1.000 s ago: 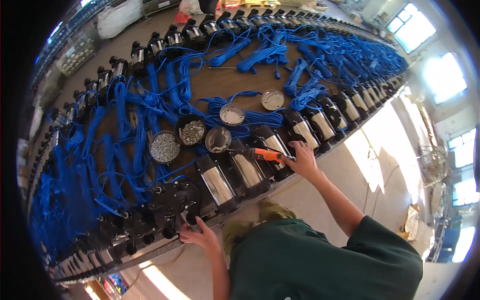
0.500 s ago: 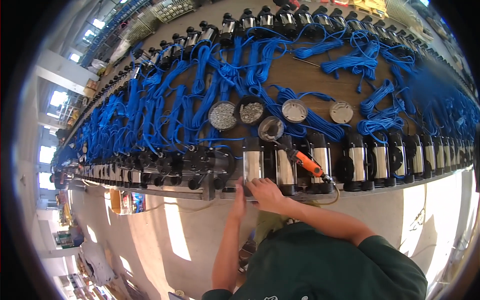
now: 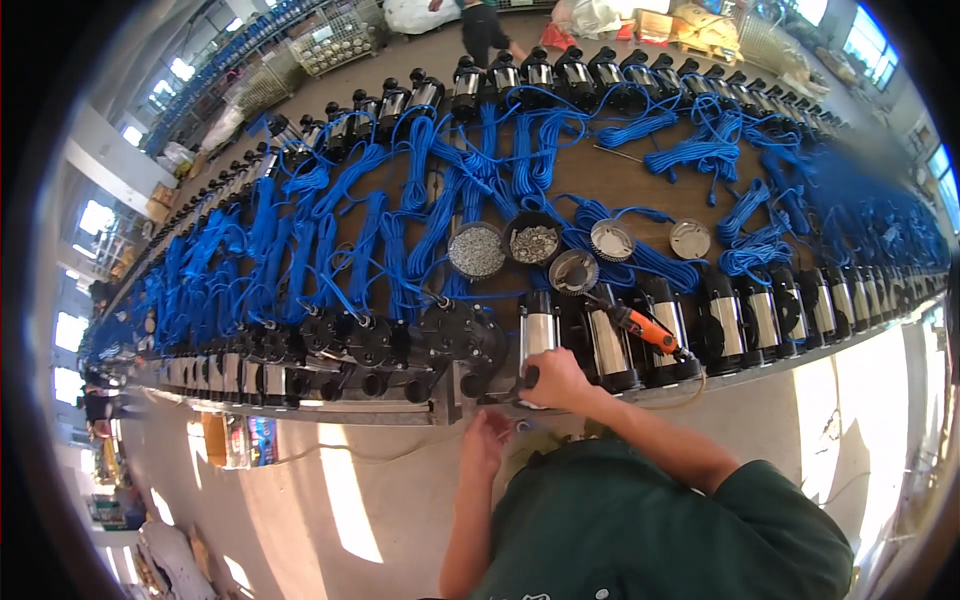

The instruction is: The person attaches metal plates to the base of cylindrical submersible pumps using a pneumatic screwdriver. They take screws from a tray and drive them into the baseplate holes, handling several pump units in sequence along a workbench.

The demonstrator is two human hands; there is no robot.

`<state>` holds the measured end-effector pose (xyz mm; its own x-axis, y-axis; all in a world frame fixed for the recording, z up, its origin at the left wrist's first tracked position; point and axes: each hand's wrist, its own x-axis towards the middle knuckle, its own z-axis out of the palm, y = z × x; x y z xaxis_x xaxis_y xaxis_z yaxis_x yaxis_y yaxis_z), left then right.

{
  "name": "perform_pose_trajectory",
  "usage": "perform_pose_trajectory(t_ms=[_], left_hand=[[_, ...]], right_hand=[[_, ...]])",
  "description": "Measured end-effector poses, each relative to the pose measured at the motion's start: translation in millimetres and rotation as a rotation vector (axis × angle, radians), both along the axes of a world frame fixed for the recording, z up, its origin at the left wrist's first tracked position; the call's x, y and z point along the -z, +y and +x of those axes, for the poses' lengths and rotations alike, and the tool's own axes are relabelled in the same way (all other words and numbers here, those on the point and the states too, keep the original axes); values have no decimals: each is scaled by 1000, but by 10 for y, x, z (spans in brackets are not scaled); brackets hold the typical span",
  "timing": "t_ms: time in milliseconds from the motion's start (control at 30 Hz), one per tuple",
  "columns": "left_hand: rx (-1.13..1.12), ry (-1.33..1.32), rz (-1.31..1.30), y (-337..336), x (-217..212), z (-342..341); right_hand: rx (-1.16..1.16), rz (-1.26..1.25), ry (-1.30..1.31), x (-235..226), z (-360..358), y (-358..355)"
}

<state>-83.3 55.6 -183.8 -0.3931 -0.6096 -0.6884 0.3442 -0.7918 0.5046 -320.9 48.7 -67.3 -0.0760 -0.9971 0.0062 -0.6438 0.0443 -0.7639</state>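
My right hand [image 3: 558,380] is closed around the dark lower end of a silver-and-black pump [image 3: 540,335] at the table's near edge. Just below that edge, my left hand [image 3: 486,440] is apart from the pump, its fingers curled together and slightly blurred. A small shiny bit shows by its fingertips, too small to name. Right of the held pump, an orange-and-black power screwdriver [image 3: 650,330] leans across neighbouring pumps. Behind stand a bowl of small metal parts [image 3: 476,250], a dark bowl of larger fittings [image 3: 534,242] and a round metal strainer cup [image 3: 574,271].
Bundles of blue cable [image 3: 390,240] cover much of the brown tabletop [image 3: 600,180]. Pumps line both long edges. Two round perforated metal covers [image 3: 690,238] lie near the middle. An air hose runs over the near edge. A person [image 3: 482,30] walks beyond the far row.
My left hand has come off the pump and dropped below the table edge. My right hand now grips the pump's lower end. The view has shifted, and a person appears at the far side.
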Motion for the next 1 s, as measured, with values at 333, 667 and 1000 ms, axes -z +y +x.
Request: perform_pose_trajectory(t_ms=[333, 667, 1000], left_hand=[[-151, 402, 117, -611, -288, -871], [387, -888, -866, -256, 278, -701], [375, -789, -989, -464, -1374, -956]], right_hand=[[728, 112, -1427, -983, -321, 1126], [1008, 289, -1440, -252, -408, 882], [907, 349, -1306, -238, -501, 933]])
